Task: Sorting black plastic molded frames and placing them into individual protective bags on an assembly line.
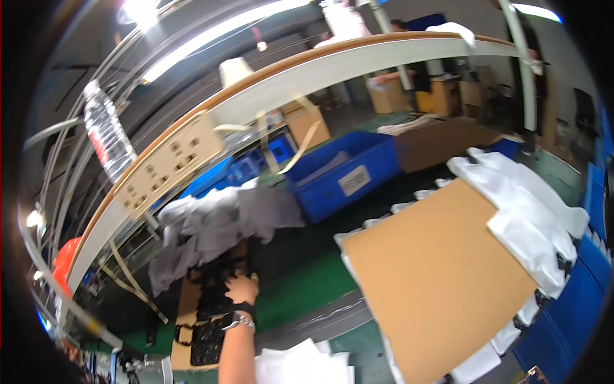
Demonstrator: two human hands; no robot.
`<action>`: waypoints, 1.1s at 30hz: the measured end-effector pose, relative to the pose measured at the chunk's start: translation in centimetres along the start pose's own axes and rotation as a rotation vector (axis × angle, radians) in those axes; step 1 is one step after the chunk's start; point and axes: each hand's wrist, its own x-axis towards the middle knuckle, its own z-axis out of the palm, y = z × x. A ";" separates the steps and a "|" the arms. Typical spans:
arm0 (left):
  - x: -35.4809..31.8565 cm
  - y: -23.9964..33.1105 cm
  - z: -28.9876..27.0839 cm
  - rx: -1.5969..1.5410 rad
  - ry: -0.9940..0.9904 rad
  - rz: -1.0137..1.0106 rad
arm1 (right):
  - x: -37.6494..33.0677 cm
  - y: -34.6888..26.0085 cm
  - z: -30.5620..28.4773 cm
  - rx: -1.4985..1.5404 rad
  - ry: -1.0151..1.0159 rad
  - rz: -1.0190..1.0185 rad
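My left hand [242, 289], with a watch and a bracelet at the wrist, reaches down onto a row of black openwork plastic parts [208, 342]. Its fingers look spread over them, and their tips are partly lost against the black. The parts lie on a narrow brown cardboard sheet [185, 355]. Thin grey-white wrapping sheets [220, 214] drape over the far end of that row. My right hand is out of view.
On the right, a large cardboard sheet [435, 275] lies over white-wrapped parts [521, 205]. A blue bin [345, 173] stands behind. White sheets [304, 365] lie at the near edge. A shelf with a socket strip [173, 163] and a plastic bottle [109, 131] crosses above. Another person [419, 77] stands far back.
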 end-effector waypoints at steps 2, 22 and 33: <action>0.0 1.4 -1.8 -0.090 0.054 0.164 | 0.9 2.1 0.7 0.018 0.037 0.030; -35.1 33.9 -6.7 -0.336 -0.166 1.882 | -2.2 7.3 -5.6 -0.106 0.237 0.260; -32.3 28.8 -8.0 -0.144 -0.374 1.841 | 1.3 3.7 -8.7 -0.107 0.232 0.160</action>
